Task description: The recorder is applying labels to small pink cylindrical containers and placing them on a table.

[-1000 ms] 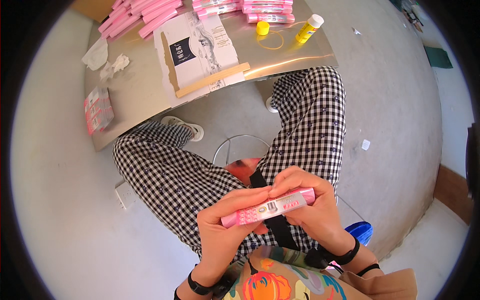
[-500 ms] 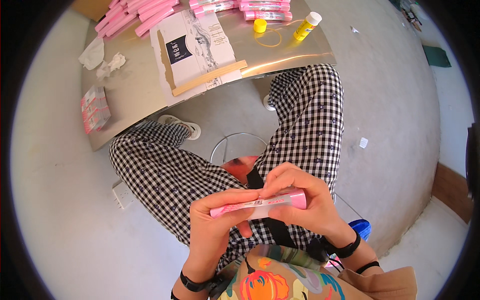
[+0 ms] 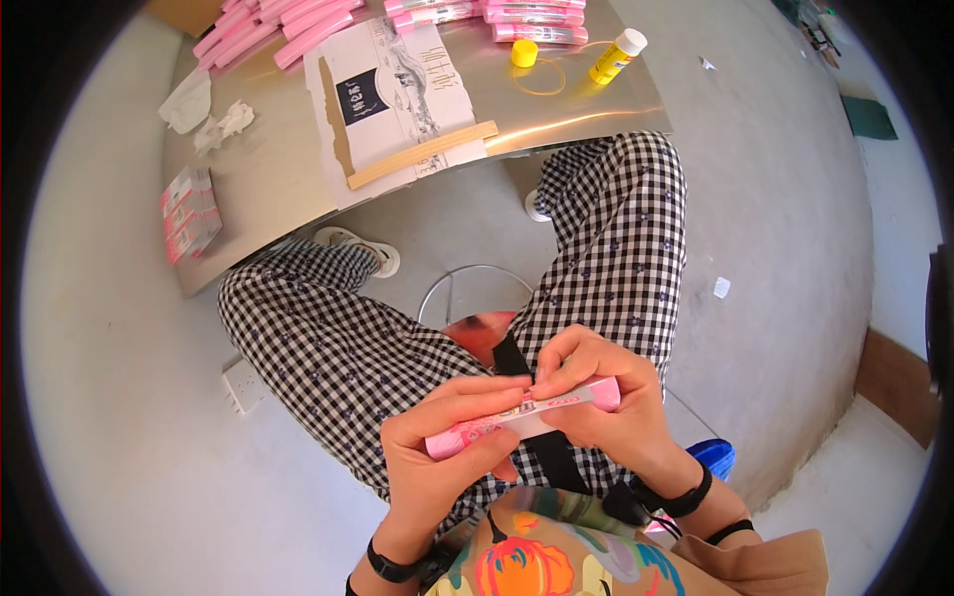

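Observation:
Above my lap I hold a pink tube (image 3: 519,417) with a printed paper label around its middle, tilted slightly up to the right. My left hand (image 3: 429,429) is closed on the tube's left part, thumb on the near side and fingers along the top. My right hand (image 3: 621,409) pinches it right of the middle, fingertips pressing on the label's upper edge and thumb against the near side. The two hands' fingertips almost meet at the tube's middle. Fingers hide part of the label.
The metal table (image 3: 268,149) ahead bears pink tubes (image 3: 318,35), labelled tubes (image 3: 537,34), a yellow glue stick (image 3: 618,57), a yellow cap (image 3: 524,53), a rubber band (image 3: 540,84), a cardboard sheet (image 3: 397,89), a wooden strip (image 3: 422,156), crumpled tissue (image 3: 227,124) and stacked labels (image 3: 191,215).
The tube and both hands have shifted slightly right and down. The tube has rolled a little, with less of its label's near face showing. Both hands keep hold of it.

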A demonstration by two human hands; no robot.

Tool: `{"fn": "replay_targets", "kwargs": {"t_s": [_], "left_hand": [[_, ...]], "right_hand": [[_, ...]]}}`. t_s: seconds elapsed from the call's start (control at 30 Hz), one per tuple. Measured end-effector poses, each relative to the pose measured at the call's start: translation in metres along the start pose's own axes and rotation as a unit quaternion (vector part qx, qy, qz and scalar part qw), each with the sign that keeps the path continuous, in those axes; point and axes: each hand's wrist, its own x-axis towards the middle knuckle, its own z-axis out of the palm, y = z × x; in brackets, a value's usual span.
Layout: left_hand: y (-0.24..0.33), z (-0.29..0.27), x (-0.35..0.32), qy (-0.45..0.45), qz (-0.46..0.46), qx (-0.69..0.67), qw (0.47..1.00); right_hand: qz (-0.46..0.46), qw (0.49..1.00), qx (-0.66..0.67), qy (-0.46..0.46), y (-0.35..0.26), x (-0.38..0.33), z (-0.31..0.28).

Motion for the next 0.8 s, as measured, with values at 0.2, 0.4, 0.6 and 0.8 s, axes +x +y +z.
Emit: {"fn": "replay_targets", "kwargs": {"t_s": [0.2,0.4,0.6,0.8], "left_hand": [[0.003,-0.001,0.002,-0.004,-0.024,-0.030,0.999],[0.009,0.003,0.003,-0.009,-0.055,-0.056,0.997],[0.011,0.005,-0.001,0.057,-0.097,-0.055,0.992],[0.006,0.001,-0.003,0.023,-0.089,-0.190,0.977]], "right_hand": [[-0.034,0.998,-0.059,0.002,-0.002,-0.001,0.001],[-0.055,0.995,-0.086,0.008,-0.003,0.000,0.004],[-0.099,0.985,-0.138,0.005,-0.004,0.000,0.006],[-0.108,0.987,-0.119,-0.015,-0.003,0.000,0.006]]}}
